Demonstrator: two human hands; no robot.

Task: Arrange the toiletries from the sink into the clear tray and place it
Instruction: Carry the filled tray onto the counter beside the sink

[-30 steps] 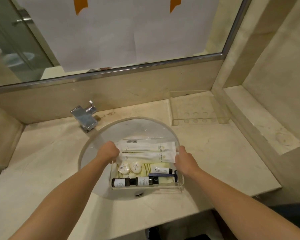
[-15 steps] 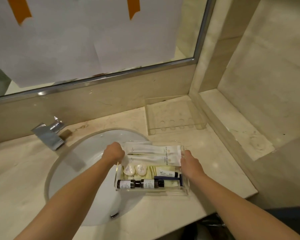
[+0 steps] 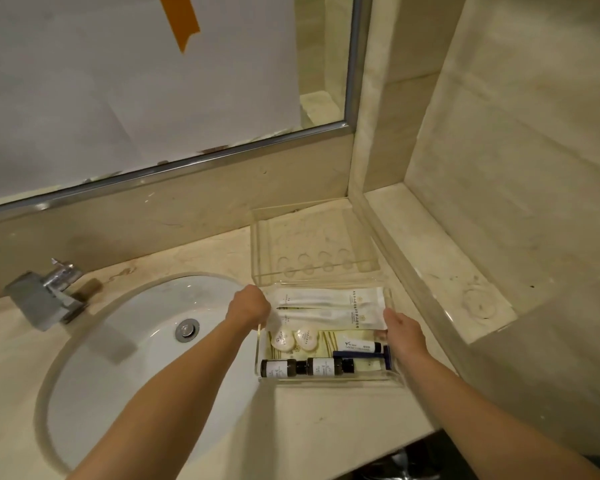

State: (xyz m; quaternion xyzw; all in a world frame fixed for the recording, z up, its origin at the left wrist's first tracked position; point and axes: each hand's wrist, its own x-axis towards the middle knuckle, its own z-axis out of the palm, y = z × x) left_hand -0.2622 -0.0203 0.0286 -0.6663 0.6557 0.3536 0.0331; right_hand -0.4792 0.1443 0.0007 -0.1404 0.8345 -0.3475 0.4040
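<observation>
A clear tray [image 3: 329, 380] full of toiletries is held over the counter just right of the white sink [image 3: 125, 368]. My left hand [image 3: 248, 306] grips its left edge and my right hand [image 3: 403, 334] grips its right edge. Inside lie two long white sachets [image 3: 329, 308], two round white soaps [image 3: 293, 338], a small white tube [image 3: 359, 347], a blue razor [image 3: 361, 355] and two dark bottles [image 3: 305, 367]. Whether the tray touches the counter I cannot tell.
A second clear tray [image 3: 312, 244] with round dimples sits on the counter behind, against the back wall. A chrome faucet [image 3: 47, 294] stands left of the sink. A raised marble ledge [image 3: 440, 258] borders the right. The counter edge [image 3: 378, 441] runs close in front.
Both hands have carried the filled tray rightward, from above the sink basin to above the counter beside it. The view has swung right with them.
</observation>
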